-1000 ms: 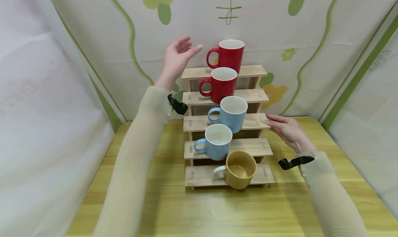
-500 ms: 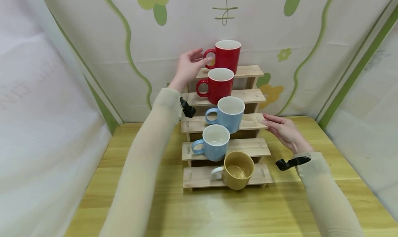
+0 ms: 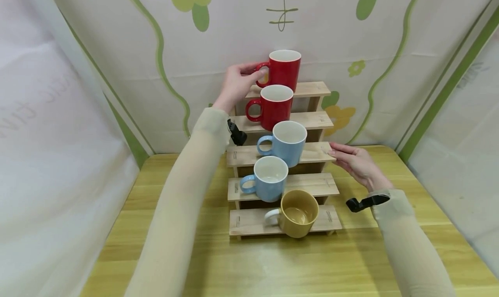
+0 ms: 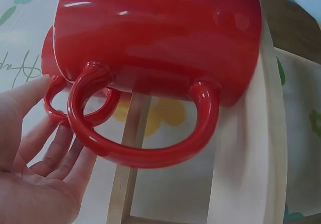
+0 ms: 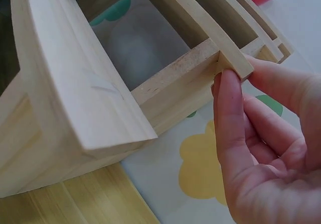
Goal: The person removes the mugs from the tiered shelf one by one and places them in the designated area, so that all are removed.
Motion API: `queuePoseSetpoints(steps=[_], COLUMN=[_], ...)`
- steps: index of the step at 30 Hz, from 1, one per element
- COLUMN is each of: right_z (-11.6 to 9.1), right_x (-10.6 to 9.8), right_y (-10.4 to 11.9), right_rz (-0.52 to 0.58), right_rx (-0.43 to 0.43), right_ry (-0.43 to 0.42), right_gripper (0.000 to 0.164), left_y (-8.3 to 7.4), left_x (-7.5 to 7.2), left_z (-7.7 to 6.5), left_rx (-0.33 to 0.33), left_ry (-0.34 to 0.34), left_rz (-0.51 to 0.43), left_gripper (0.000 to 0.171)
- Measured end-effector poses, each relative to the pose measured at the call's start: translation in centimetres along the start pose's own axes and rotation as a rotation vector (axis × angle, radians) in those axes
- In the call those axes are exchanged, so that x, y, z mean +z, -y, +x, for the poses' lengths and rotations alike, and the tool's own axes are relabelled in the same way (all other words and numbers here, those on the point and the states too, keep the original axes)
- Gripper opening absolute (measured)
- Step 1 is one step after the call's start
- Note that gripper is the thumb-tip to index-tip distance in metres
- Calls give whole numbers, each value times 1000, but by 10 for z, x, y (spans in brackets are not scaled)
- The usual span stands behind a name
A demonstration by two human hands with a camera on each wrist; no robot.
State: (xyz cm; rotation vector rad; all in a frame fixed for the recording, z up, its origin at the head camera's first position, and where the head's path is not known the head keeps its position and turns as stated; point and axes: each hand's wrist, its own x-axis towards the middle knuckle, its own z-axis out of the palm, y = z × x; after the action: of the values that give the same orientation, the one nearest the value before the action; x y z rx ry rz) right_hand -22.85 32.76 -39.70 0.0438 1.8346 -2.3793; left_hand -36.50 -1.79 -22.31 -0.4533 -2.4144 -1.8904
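Note:
At the top step of a light wooden tiered rack (image 3: 315, 184), my left hand (image 3: 235, 84) pinches the handle of the upper red mug (image 3: 286, 71). In the left wrist view, thumb and fingers meet at that handle (image 4: 59, 117), partly behind the nearer red mug (image 4: 155, 38). That lower red mug stands one step down, its handle also pointing left. My right hand (image 3: 358, 163) pinches the right end of the middle shelf board; the right wrist view shows thumb and fingers on either side of the board end (image 5: 235, 61). All the mugs sit upright.
Two light blue mugs (image 3: 289, 147) occupy the middle and second-lowest steps. On the bottom step is a mustard mug (image 3: 298, 217) with a white handle. The rack stands on a wood-grain table (image 3: 269, 266), with patterned fabric walls (image 3: 218, 50) behind and at both sides.
My left hand has moved right from beside the rack to the top red mug's handle, and its fingers have closed on it. The right hand stays on the shelf board.

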Motion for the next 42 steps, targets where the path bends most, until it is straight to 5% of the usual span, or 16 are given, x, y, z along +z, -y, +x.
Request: queuePoseSetpoints(steps=[9, 23, 42], right_z=[1, 2, 5], right_x=[-2, 1, -1], right_y=[1, -3, -5], right_rz=[32, 54, 43], right_rx=[18, 34, 33], right_ry=[5, 3, 14], right_gripper=[27, 25, 24], left_y=[-4, -5, 3], left_x=[5, 7, 12], left_z=[1, -2, -6], left_rx=[-57, -135, -103], left_ry=[-16, 18, -62], left_rz=[-47, -91, -185], left_gripper=[36, 40, 33])
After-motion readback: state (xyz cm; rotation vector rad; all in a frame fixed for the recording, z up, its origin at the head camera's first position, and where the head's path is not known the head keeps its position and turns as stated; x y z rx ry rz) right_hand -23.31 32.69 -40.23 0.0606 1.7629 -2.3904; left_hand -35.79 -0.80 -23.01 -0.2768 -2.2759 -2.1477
